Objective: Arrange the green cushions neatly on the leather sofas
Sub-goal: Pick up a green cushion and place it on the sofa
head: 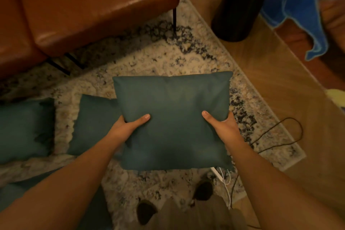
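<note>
I hold a green cushion [173, 106] flat above the rug, in the middle of the view. My left hand [127, 127] grips its left edge with the thumb on top. My right hand [222, 127] grips its right edge the same way. Two more green cushions lie on the rug: one [93, 123] just left of the held cushion and partly under it, another [24, 129] at the left edge. A further green cushion [93, 209] shows at the bottom left under my left arm. The brown leather sofa [84, 9] fills the upper left.
A patterned cream rug [168, 56] covers the floor, with wooden floor [280, 87] to its right. A tall black cylinder [242, 3] stands at the upper right. A black cable [291, 132] loops over the rug's right edge. My feet [203, 190] are at the bottom.
</note>
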The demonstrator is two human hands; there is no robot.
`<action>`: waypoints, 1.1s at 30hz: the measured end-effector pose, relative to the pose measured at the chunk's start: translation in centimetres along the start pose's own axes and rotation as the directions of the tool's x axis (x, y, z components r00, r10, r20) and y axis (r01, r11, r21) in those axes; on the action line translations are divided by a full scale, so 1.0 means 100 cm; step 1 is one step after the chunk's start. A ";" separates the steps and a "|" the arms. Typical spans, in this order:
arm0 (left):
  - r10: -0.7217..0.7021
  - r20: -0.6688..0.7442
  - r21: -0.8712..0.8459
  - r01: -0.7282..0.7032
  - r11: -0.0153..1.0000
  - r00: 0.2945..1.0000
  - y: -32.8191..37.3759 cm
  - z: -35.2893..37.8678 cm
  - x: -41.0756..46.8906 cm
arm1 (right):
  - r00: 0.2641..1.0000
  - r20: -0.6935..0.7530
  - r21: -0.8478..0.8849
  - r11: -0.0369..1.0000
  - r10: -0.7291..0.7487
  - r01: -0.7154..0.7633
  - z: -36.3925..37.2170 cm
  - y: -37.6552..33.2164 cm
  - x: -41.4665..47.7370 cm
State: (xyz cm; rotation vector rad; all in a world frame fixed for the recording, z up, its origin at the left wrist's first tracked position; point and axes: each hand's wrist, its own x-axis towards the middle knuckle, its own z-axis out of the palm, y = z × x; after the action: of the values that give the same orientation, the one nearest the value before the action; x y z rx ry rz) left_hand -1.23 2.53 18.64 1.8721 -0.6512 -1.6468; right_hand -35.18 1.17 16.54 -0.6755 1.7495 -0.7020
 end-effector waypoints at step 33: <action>0.441 -0.258 -0.333 -0.507 0.795 0.860 0.322 -0.012 -0.363 | 0.930 0.164 0.432 0.871 -0.329 0.232 -0.133 -0.370 -0.258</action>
State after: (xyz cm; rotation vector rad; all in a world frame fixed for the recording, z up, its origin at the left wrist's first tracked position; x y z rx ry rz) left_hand -4.61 3.93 67.03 1.3898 -0.6064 -1.1680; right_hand -37.69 -2.73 63.33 -0.6964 1.2437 -1.1075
